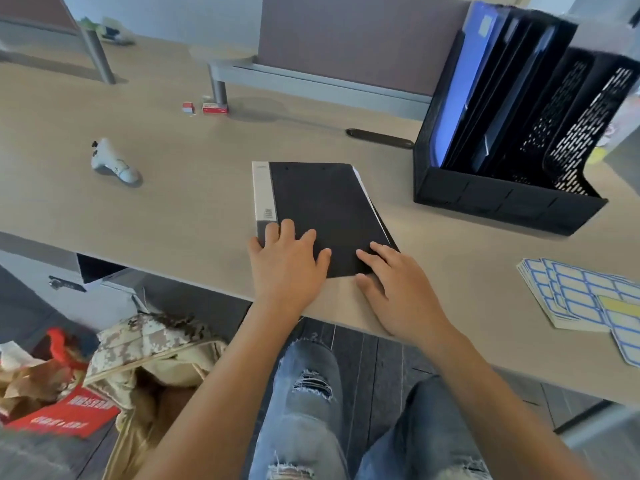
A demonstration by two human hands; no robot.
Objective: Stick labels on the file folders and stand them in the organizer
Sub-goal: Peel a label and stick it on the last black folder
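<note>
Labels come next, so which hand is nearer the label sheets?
Right. The right hand rests on the folder's near corner, toward the label sheets; the left hand lies farther away.

No text is legible (red booklet (65, 412) lettering too blurred).

A black file folder (322, 213) with a pale grey spine strip is laid flat, its near edge pressed under both hands. Label sheets (581, 299), white with blue borders, are fanned out well right of the right hand. A black mesh organizer (502, 202), beyond the right hand, is loaded with upright blue and black folders (485, 91).
</note>
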